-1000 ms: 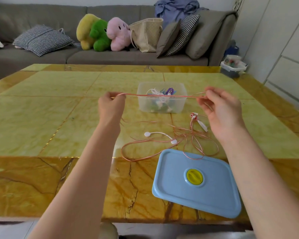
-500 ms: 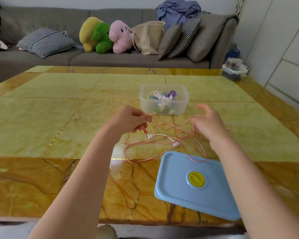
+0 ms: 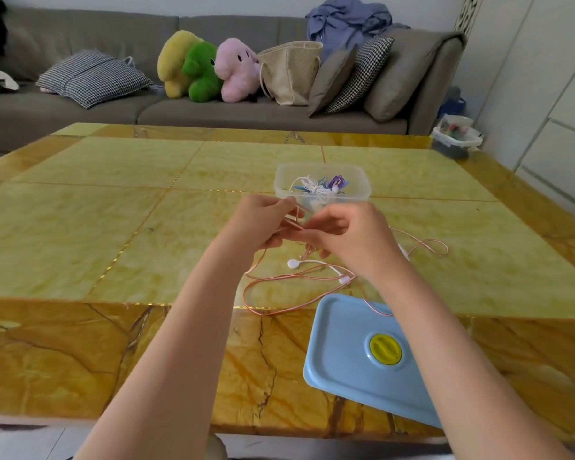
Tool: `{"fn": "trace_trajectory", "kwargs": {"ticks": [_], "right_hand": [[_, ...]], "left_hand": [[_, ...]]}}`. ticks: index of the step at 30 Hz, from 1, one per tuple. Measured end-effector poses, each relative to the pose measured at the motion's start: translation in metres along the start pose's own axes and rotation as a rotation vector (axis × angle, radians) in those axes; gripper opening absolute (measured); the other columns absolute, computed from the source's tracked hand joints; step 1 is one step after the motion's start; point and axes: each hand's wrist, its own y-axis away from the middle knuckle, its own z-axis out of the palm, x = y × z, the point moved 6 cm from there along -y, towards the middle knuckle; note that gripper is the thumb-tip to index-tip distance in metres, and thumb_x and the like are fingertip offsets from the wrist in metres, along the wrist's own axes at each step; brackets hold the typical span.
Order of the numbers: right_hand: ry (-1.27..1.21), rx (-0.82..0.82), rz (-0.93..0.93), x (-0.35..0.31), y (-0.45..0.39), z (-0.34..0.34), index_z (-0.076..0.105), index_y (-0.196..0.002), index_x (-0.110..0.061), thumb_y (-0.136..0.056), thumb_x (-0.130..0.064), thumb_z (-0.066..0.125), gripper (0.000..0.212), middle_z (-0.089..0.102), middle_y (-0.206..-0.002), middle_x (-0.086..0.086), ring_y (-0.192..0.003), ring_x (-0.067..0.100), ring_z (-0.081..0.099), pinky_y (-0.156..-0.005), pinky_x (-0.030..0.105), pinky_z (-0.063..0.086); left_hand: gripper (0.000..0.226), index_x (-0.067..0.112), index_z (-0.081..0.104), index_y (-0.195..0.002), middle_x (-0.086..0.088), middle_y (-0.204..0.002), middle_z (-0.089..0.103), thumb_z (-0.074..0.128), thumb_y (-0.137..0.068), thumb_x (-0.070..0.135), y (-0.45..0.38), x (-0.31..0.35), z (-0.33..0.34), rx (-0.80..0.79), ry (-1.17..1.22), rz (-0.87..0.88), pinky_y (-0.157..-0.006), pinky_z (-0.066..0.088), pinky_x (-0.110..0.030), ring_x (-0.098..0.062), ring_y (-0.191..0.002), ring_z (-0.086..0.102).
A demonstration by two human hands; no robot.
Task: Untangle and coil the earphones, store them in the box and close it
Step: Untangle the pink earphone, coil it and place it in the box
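Pink-corded earphones (image 3: pixel 279 293) with white buds lie in loose loops on the yellow marble table (image 3: pixel 113 227). My left hand (image 3: pixel 263 224) pinches a stretch of the pink cord, lifted above the table. My right hand (image 3: pixel 349 237) is close beside it, fingers curled round the same cord. Behind my hands stands the clear plastic box (image 3: pixel 359 187), open, with white and purple earphones inside. The blue lid (image 3: pixel 346 360) with a yellow knob lies flat near the front edge, partly under my right forearm, with a loop of cord over its far edge.
A grey sofa (image 3: pixel 213 107) with cushions, plush toys and a beige bag runs along the far side of the table. A small container (image 3: pixel 455 137) sits on the floor at the far right corner. White cabinets line the right wall.
My hands were wide apart with the cord stretched between them. They dropped towards the table and have now come together in front of the box, both on the cord.
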Motion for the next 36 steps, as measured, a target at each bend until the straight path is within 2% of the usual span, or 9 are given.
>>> {"fn": "trace_trajectory", "kwargs": {"ticks": [5, 9, 12, 14, 16, 19, 22, 29, 36], "right_hand": [[-0.224, -0.024, 0.121, 0.005, 0.003, -0.001, 0.062, -0.07, -0.01, -0.078, -0.001, 0.072, 0.015, 0.063, -0.051, -0.005, -0.041, 0.004, 0.052, -0.044, 0.015, 0.04], [-0.295, 0.225, 0.218, 0.022, 0.002, -0.026, 0.057, -0.07, -0.012, -0.085, -0.005, 0.064, 0.017, 0.062, -0.051, -0.002, -0.036, 0.006, 0.045, -0.037, 0.016, 0.032], [0.038, 0.395, 0.265, 0.033, 0.001, -0.048, 0.061, -0.087, -0.014, -0.084, -0.014, 0.064, 0.004, 0.069, -0.083, 0.005, -0.064, 0.015, 0.059, -0.057, 0.025, 0.042], [0.352, 0.328, 0.262, 0.034, 0.0, -0.047, 0.057, -0.115, -0.012, -0.083, -0.022, 0.067, 0.035, 0.06, -0.111, 0.008, -0.1, 0.024, 0.056, -0.083, 0.03, 0.041], [0.431, 0.243, 0.113, 0.021, -0.002, -0.034, 0.054, -0.125, -0.014, -0.082, -0.022, 0.069, 0.046, 0.051, -0.12, 0.01, -0.113, 0.025, 0.045, -0.092, 0.027, 0.032], [0.243, 0.124, -0.065, 0.0, 0.0, -0.013, 0.063, -0.112, -0.022, -0.079, -0.019, 0.073, 0.035, 0.06, -0.102, -0.001, -0.097, 0.011, 0.051, -0.078, 0.015, 0.037], [0.011, 0.103, -0.102, -0.007, 0.0, -0.007, 0.067, -0.092, -0.026, -0.079, -0.011, 0.072, 0.02, 0.067, -0.079, -0.007, -0.076, 0.01, 0.064, -0.072, 0.019, 0.05], [-0.233, 0.081, -0.147, -0.013, 0.001, -0.008, 0.07, -0.09, -0.016, -0.084, -0.005, 0.065, 0.013, 0.071, -0.074, 0.004, -0.065, 0.005, 0.065, -0.061, 0.016, 0.048], [-0.31, 0.433, 0.039, 0.015, 0.001, -0.049, 0.063, -0.073, -0.015, -0.09, -0.004, 0.054, 0.022, 0.063, -0.062, 0.002, -0.048, 0.003, 0.052, -0.051, 0.013, 0.042]], "left_hand": [[0.026, 0.011, 0.067, -0.076, 0.006, -0.046, 0.051, 0.052, -0.095, 0.02, 0.0, -0.001, -0.004, -0.034, 0.133, -0.007, -0.034, 0.023, -0.012, -0.007, -0.045, 0.036], [0.015, 0.011, 0.066, -0.087, 0.008, -0.051, 0.044, 0.06, -0.09, 0.024, 0.001, -0.001, -0.006, -0.087, 0.217, -0.042, -0.036, 0.025, -0.011, -0.002, -0.042, 0.035], [0.008, 0.009, 0.062, -0.085, 0.003, -0.057, 0.055, 0.061, -0.09, 0.016, 0.002, 0.0, -0.005, -0.108, 0.223, -0.027, -0.037, 0.036, -0.01, 0.0, -0.04, 0.045], [0.007, 0.01, 0.061, -0.083, 0.0, -0.061, 0.058, 0.06, -0.09, 0.011, 0.003, 0.0, -0.004, -0.098, 0.282, -0.04, -0.04, 0.042, -0.009, 0.0, -0.04, 0.05], [0.008, 0.009, 0.06, -0.083, -0.001, -0.06, 0.059, 0.059, -0.09, 0.009, 0.003, 0.002, -0.004, -0.068, 0.344, -0.037, -0.042, 0.045, -0.009, 0.0, -0.041, 0.053], [0.011, 0.006, 0.058, -0.082, 0.0, -0.052, 0.061, 0.054, -0.092, 0.004, 0.002, 0.005, 0.002, -0.048, 0.439, -0.012, -0.046, 0.048, -0.01, -0.002, -0.041, 0.056], [0.015, 0.003, 0.06, -0.08, -0.003, -0.056, 0.058, 0.051, -0.093, 0.0, 0.001, 0.007, 0.009, -0.053, 0.455, 0.018, -0.046, 0.047, -0.009, -0.001, -0.041, 0.055], [0.017, 0.006, 0.063, -0.078, 0.0, -0.055, 0.058, 0.054, -0.091, 0.002, -0.001, 0.011, 0.005, 0.017, 0.315, 0.118, -0.048, 0.044, -0.009, -0.002, -0.045, 0.054], [0.024, 0.013, 0.062, -0.074, 0.007, -0.052, 0.059, 0.05, -0.094, 0.013, -0.003, -0.004, -0.016, 0.109, 0.178, -0.029, -0.041, 0.035, -0.012, -0.002, -0.038, 0.043]]}}
